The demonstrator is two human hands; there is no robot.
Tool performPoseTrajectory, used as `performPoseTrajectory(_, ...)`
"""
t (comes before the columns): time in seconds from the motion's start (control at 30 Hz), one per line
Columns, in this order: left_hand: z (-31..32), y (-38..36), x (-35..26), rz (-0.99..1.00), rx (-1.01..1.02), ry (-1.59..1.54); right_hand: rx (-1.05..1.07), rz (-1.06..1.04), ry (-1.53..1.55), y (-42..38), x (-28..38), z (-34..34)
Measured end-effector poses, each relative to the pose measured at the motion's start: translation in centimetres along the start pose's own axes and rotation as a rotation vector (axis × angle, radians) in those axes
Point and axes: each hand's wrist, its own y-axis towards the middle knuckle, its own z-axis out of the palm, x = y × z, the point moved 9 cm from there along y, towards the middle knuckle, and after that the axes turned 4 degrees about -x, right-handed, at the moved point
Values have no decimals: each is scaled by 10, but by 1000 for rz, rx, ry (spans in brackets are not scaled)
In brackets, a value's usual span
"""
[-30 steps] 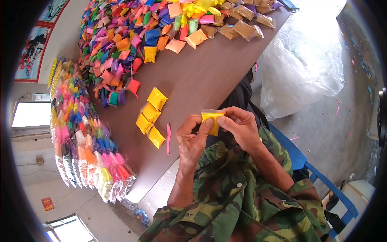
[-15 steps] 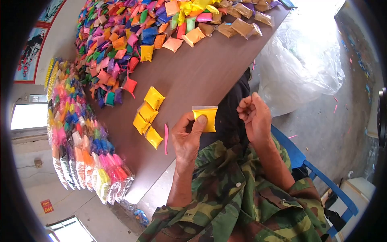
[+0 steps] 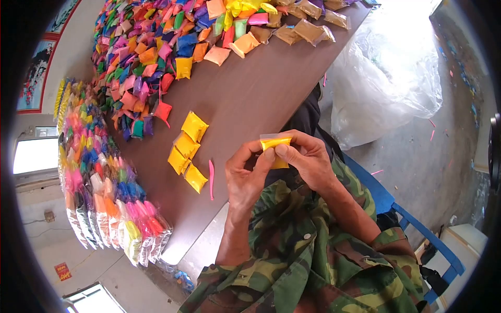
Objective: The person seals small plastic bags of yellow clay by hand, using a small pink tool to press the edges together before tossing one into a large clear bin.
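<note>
Both hands grip one small yellow packet (image 3: 275, 143) with a clear top strip, held over my lap at the table's near edge. My left hand (image 3: 247, 175) pinches its left side, thumb on the front. My right hand (image 3: 310, 161) pinches the right side, its thumb close to the other thumb. The thumbs cover the middle of the packet, and some yellow shows beneath them. Left of my hands, several like yellow packets (image 3: 195, 126) lie in a slanting row on the brown table (image 3: 235, 99). A thin pink plastic tool (image 3: 211, 180) lies beside them.
A large heap of colourful packets (image 3: 141, 57) covers the table's far left. Brown packets (image 3: 310, 32) lie at the far edge. Bundled bags (image 3: 112, 203) are stacked along the left side. A big clear plastic bag (image 3: 386, 78) and a blue chair (image 3: 428, 235) are at right.
My right hand has come in from the right and taken hold of the packet's right side. The packet, held only by my left hand before, is now pinched between both thumbs.
</note>
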Motion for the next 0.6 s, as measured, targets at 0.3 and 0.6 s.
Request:
performPoseTrajectory(0.3,-14,-5,-7,124,-113,268,-53,94,-8,-4,-15,4)
performPoseTrajectory(0.6,-1,-8,15,-110,16,-5,-100,8,91,3,-9,-12)
